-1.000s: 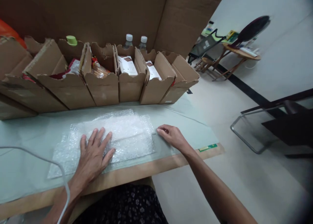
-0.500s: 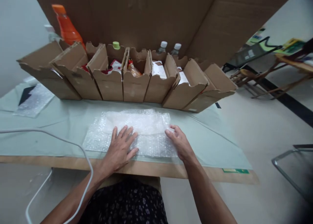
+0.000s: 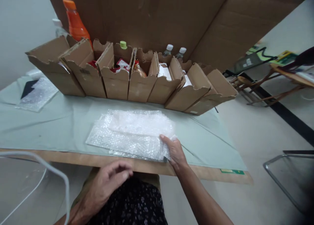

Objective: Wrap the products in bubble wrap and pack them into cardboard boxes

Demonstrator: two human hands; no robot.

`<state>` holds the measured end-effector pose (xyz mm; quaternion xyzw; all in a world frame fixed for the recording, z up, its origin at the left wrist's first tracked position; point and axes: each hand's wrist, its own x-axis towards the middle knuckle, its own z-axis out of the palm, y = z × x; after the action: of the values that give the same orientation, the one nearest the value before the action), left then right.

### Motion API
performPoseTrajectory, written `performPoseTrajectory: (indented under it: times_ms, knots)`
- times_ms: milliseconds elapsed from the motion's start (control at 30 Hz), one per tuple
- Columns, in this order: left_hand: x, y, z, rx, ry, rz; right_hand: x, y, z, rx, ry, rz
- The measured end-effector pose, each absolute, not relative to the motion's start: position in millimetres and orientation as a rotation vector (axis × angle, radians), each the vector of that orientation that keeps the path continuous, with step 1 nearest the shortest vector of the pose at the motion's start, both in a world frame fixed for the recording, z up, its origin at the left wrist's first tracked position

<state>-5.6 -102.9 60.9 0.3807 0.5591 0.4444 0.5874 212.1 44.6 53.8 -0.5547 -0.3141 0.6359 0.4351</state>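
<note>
The bubble wrap [image 3: 133, 133] lay flat on the pale green cover of the desk [image 3: 49, 127], a little below the middle of the frame, its near edge close to the desk's wooden front rim. The right hand [image 3: 173, 151] rested on the lower right corner of the sheet, fingers curled over the edge and apparently pinching it, though the thumb's hold was hidden beneath the plastic. The left hand [image 3: 108, 182] hung off the desk at the lower left of centre, above the person's dark patterned lap, loosely half curled and holding nothing; the sheet lay just above it in the frame and apart from it.

Behind the sheet, across the upper middle, stood a row of open cardboard boxes [image 3: 137, 84] with packets inside. An orange bottle [image 3: 75, 22] rose behind them at the upper left, a green cap [image 3: 123, 44] showed near the centre, and two clear bottles with white caps [image 3: 174, 51] stood to the right. A tall cardboard panel [image 3: 152, 19] backed the row. A second piece of bubble wrap [image 3: 36, 97] lay at the far left edge of the desk. A white cable [image 3: 57, 174] curved through the lower left corner.
</note>
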Motion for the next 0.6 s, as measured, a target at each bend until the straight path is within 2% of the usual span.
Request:
performPoseTrajectory:
  times_ms: [100,267,433,600]
  knots:
    - [8,-125,57,0.384,0.884,0.809,207,27,58,-1.351,-0.64,1.676]
    - [36,-115,48,0.223,0.617,0.929,203,-10,65,-1.309,-0.557,1.796]
    - [43,-102,55,-0.02,0.721,1.24,194,-65,70,-1.312,-0.455,1.796]
    - [30,-94,53,-0.269,0.911,1.187,196,-121,49,-1.277,-0.496,1.753]
